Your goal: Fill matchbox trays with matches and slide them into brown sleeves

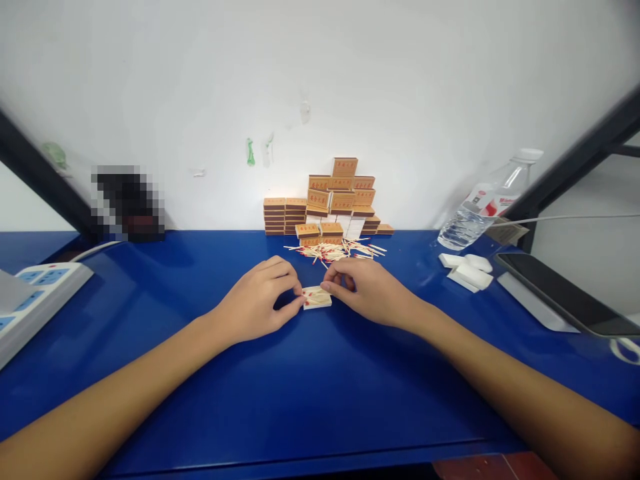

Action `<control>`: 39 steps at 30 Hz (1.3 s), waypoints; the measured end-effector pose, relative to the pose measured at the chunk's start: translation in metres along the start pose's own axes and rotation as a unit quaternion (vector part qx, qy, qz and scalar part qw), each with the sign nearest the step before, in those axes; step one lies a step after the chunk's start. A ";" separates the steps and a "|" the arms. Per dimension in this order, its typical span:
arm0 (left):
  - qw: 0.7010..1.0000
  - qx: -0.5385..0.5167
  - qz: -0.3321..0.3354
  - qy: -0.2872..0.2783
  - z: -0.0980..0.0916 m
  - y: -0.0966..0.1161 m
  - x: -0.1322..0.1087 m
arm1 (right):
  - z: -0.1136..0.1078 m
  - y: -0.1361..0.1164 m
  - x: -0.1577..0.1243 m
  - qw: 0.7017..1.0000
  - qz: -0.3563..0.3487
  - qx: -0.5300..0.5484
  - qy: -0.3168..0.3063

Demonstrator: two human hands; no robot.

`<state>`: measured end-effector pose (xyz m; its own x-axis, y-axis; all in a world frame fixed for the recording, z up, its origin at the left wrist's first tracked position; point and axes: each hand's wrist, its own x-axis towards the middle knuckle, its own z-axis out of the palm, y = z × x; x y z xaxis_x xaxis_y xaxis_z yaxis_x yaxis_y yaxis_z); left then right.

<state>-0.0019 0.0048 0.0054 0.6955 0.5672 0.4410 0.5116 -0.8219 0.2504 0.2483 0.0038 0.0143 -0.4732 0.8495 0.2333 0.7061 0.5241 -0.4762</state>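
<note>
A small white matchbox tray [317, 306] lies on the blue desk with a few red-tipped matchsticks [311, 293] inside. My left hand [263, 297] has its thumb and fingers closed on the tray's left end. At the other end, my right hand [373, 287] pinches matchsticks over the tray; how many is hidden by the fingers. Just behind the hands spreads a loose heap of matchsticks [345, 251]. Behind that heap, brown and yellow matchboxes [343, 199] are stacked against the wall, with some white box parts [355, 228] among them.
On the right a water bottle [483, 207] leans, near small white items [470, 272] and a phone [565, 293] on a white stand. A power strip [50, 287] lies at the left. A blurred dark object [133, 203] stands by the wall.
</note>
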 end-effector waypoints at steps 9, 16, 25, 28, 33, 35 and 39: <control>0.999 -0.053 0.005 0.008 0.006 0.000 0.000 | 0.000 -0.001 -0.002 0.999 -0.028 0.022 -0.013; 0.999 -0.012 -0.039 0.021 0.003 0.004 -0.001 | -0.011 0.002 -0.005 0.998 -0.008 0.021 -0.053; 1.000 -0.010 -0.023 -0.011 0.008 0.001 0.000 | -0.008 0.002 -0.001 0.998 -0.010 0.036 -0.058; 0.999 -0.020 -0.023 -0.015 0.007 0.001 0.000 | -0.006 0.003 -0.001 0.997 -0.016 0.047 -0.052; 0.999 -0.023 -0.021 -0.020 0.007 0.000 0.000 | -0.005 0.003 -0.002 0.997 -0.019 0.066 -0.044; 0.999 -0.018 -0.020 -0.020 0.007 0.000 0.000 | -0.006 0.002 -0.003 0.996 -0.019 0.069 -0.050; 0.999 -0.011 -0.024 -0.018 0.007 0.001 0.000 | -0.008 0.000 -0.004 0.995 -0.026 0.066 -0.072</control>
<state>0.0018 0.0047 -0.0001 0.6890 0.6067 0.3966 0.5334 -0.7949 0.2893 0.2545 0.0005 0.0206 -0.5836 0.7996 0.1416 0.6087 0.5462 -0.5754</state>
